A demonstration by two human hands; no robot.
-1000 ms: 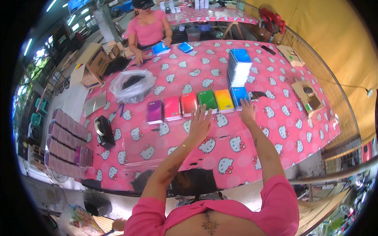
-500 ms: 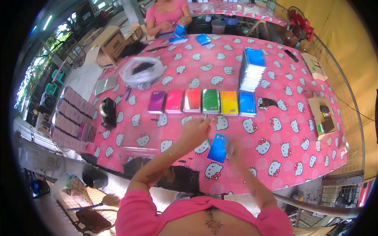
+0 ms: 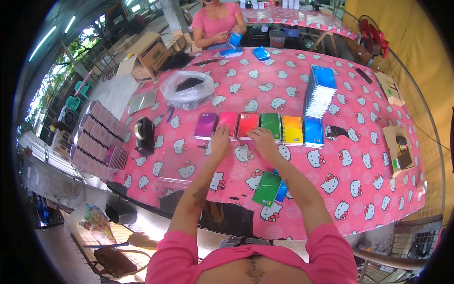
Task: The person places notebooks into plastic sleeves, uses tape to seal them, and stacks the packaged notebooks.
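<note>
A row of small spiral notebook stacks runs across the table: purple (image 3: 206,124), pink (image 3: 229,119), red (image 3: 248,122), green (image 3: 270,124), yellow (image 3: 292,129) and blue (image 3: 313,130). My left hand (image 3: 221,139) lies on the lower part of the pink stack, fingers stretched out. At the lower edge of the red stack, my right hand (image 3: 263,140) has bent fingers closed on the top red notebook's corner; the thumb is partly hidden. Nearer me, a loose green notebook (image 3: 267,188) overlaps a blue notebook (image 3: 281,192).
Behind the row stands a tall stack of blue notebooks (image 3: 322,90). A plastic bag (image 3: 187,97), black tape dispenser (image 3: 144,136) and bundled notebooks (image 3: 100,139) are at the left. An open carton (image 3: 398,151) sits at the right. A co-worker (image 3: 218,26) handles blue notebooks across the table.
A green notebook now lies over the blue one near me. Both hands have moved forward to the row, the left onto the pink stack and the right to the red. The view has shifted slightly.
</note>
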